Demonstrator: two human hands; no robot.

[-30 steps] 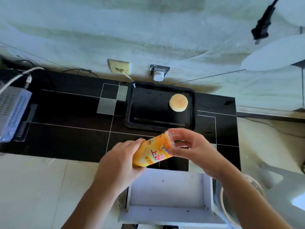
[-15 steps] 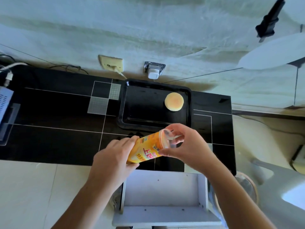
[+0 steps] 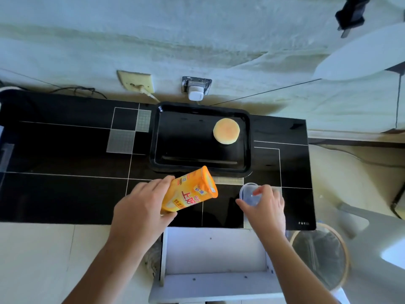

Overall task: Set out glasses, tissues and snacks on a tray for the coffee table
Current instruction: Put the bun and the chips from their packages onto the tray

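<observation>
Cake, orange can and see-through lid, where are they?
Cake (image 3: 226, 131), head view, middle of its top.
Orange can (image 3: 190, 194), head view, printed side.
See-through lid (image 3: 248, 192), head view, its clear face.

A black rectangular metal tray (image 3: 200, 139) lies flat on the dark counter (image 3: 65, 150), a round golden bun (image 3: 226, 131) in its far right corner. A tilted orange cylindrical snack can (image 3: 189, 191) is uncapped; its clear plastic lid (image 3: 249, 194) is well apart.

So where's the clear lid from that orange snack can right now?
In the head view, the clear lid is in the right hand, low over the black table, right of the snack can and just in front of the tray.
</observation>
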